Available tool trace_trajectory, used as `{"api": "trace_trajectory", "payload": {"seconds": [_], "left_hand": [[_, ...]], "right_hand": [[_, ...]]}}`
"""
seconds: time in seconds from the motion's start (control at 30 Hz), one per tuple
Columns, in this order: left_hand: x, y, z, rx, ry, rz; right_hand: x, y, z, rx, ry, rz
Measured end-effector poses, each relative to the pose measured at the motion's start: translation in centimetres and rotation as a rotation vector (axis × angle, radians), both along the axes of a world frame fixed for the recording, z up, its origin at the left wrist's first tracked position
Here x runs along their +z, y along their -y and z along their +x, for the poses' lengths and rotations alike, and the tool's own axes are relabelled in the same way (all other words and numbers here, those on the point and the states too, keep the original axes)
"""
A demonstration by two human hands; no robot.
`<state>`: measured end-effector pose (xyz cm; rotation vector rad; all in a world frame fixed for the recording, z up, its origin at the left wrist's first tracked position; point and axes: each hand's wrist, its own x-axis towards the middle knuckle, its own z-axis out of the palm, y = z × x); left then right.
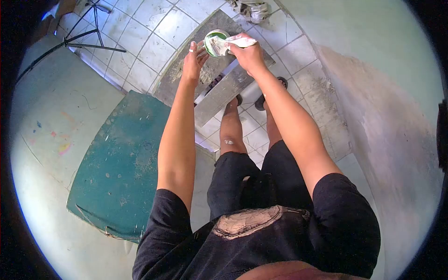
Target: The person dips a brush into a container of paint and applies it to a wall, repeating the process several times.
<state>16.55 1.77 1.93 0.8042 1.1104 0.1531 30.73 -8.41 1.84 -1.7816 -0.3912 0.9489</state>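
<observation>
My left hand is at the left side of a small round tub with a pale rim and a green inside. Its fingers reach behind and under the tub's edge, and the thumb points up with a white smear on it. In my right hand is a putty knife, its handle coated white. The wide, smeared blade lies over the mouth of the tub. How much the tub contains is hidden by the blade. Both hands are above a grey wooden bench.
A green, paint-spotted panel stands at left, beside a pale wall. Black metal stand legs are at upper left. A crumpled cloth lies on the tiled floor. The right wall has rough patches. My feet are close behind the bench.
</observation>
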Motion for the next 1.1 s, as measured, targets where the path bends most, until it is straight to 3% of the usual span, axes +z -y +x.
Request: {"api": "trace_trajectory", "payload": {"seconds": [0.17,0.23,0.3,0.43,0.5,0.57,0.83,0.97,1.1], "left_hand": [[-0.7,-0.3,-0.5,0.075,0.02,-0.033],[-1.0,-0.6,-0.7,0.047,0.022,-0.018],[-1.1,-0.4,-0.7,0.023,0.022,0.001],[-0.1,0.3,-1.1,0.093,-0.036,0.026],[0.1,0.8,-1.3,0.111,-0.045,0.034],[-0.3,1.5,-2.1,0.177,-0.051,-0.025],[0.9,5.1,-4.3,0.341,-0.069,-0.098],[0.4,6.2,-6.0,0.439,0.086,-0.249],[7.1,8.7,-4.0,0.463,0.126,-0.308]], "right_hand": [[-1.3,-0.2,0.4,-0.169,-0.45,0.091],[-1.5,0.1,0.7,-0.105,-0.386,0.105],[-1.4,0.4,0.9,-0.026,-0.086,0.066],[1.5,1.3,1.3,-0.104,-0.152,0.048],[2.1,1.6,1.3,-0.347,-0.441,0.185],[1.6,2.2,1.4,-0.298,-0.447,0.198],[-0.6,4.3,1.0,-0.546,-0.932,0.29],[-2.2,4.5,-0.2,-0.687,-1.141,0.393],[7.0,6.5,-0.3,-0.822,-1.273,0.476]]}}
